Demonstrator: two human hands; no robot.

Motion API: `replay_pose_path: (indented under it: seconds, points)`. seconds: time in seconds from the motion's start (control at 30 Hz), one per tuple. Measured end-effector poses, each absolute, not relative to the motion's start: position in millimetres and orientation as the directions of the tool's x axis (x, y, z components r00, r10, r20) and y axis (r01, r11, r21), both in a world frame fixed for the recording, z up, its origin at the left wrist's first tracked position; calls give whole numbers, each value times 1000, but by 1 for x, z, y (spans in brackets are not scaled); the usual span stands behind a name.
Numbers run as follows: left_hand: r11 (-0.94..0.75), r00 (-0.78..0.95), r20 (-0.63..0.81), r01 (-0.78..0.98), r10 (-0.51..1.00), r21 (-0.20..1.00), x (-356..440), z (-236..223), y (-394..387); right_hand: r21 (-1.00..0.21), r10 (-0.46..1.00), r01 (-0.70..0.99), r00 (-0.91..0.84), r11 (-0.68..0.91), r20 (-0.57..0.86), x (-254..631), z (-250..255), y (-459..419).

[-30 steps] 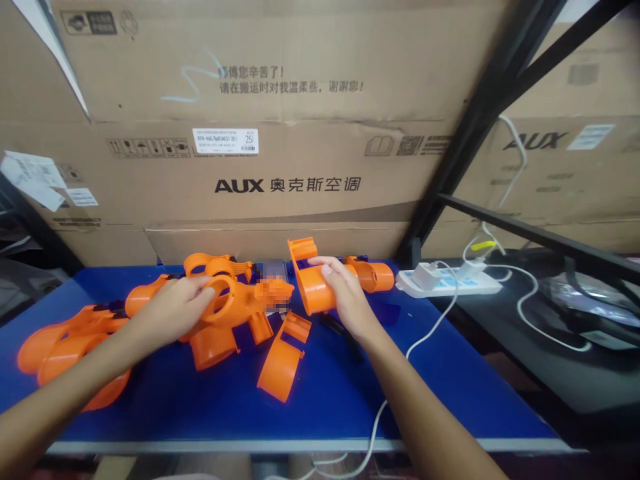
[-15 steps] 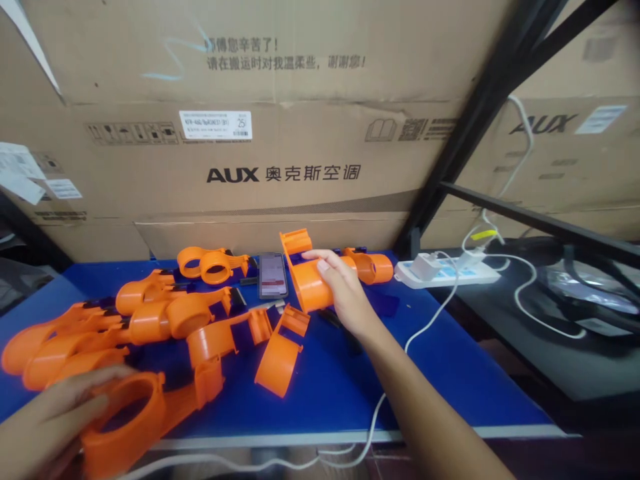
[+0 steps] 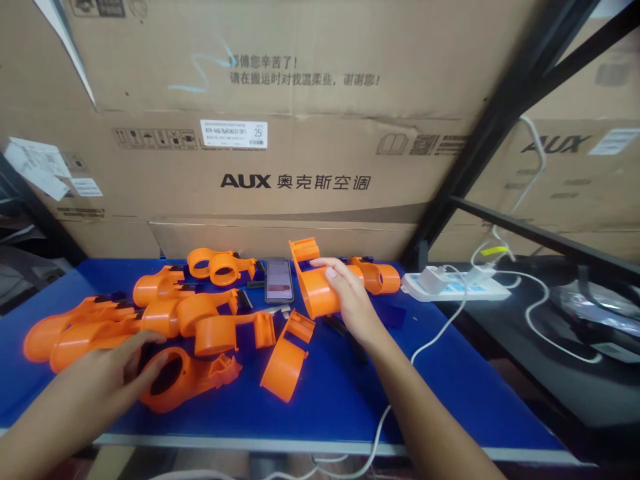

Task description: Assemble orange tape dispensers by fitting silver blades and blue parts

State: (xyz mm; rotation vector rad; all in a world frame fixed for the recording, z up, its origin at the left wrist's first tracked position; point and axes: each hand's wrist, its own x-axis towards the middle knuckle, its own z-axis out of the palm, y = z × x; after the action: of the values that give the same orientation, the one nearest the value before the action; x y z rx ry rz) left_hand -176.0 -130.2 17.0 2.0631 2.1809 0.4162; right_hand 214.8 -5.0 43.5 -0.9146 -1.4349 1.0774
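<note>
My right hand (image 3: 347,297) is closed around an orange plastic tape dispenser (image 3: 320,292), holding it above the table with its flat arm pointing up. At the lower left, my left hand (image 3: 120,370) grips the ring of another orange tape dispenser (image 3: 175,390), thumb over the opening and index finger along the top rim. That dispenser appears low over or on the blue tabletop (image 3: 340,407). Between the hands lies a loose orange tape dispenser (image 3: 284,363). Several more orange dispensers (image 3: 160,317) are heaped beyond my left hand.
A phone (image 3: 279,280) lies at the back of the table near a cardboard box wall (image 3: 295,233). Another orange dispenser (image 3: 383,277) is behind my right hand. To the right are a white power strip (image 3: 455,287), a trailing white cable (image 3: 435,333) and a black shelf frame (image 3: 450,220).
My left hand has moved away from me and to the right with its dispenser, toward the heap. My right hand keeps hold of its dispenser. The view has shifted slightly.
</note>
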Motion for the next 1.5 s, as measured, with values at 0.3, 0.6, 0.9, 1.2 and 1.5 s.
replay_pose_path:
  seconds: [0.3, 0.6, 0.9, 1.2, 1.5]
  points:
    - [-263, 201, 263, 938, 944, 228, -174, 19, -54, -948, 939, 14, -139, 319, 314, 214, 44, -6]
    - [-291, 194, 283, 887, 939, 358, -187, 12, -45, -943, 937, 56, -148, 328, 317, 215, 43, -6]
    - [-189, 84, 323, 932, 943, 309, -188, 16, -40, -929, 930, 90, -126, 358, 346, 215, 45, -6]
    - [-127, 33, 354, 961, 935, 244, -197, 12, -35, -930, 928, 78, -136, 360, 347, 216, 45, -5]
    - [-75, 5, 398, 984, 918, 160, -196, 9, -32, -940, 935, 62, -146, 334, 323, 215, 43, -4]
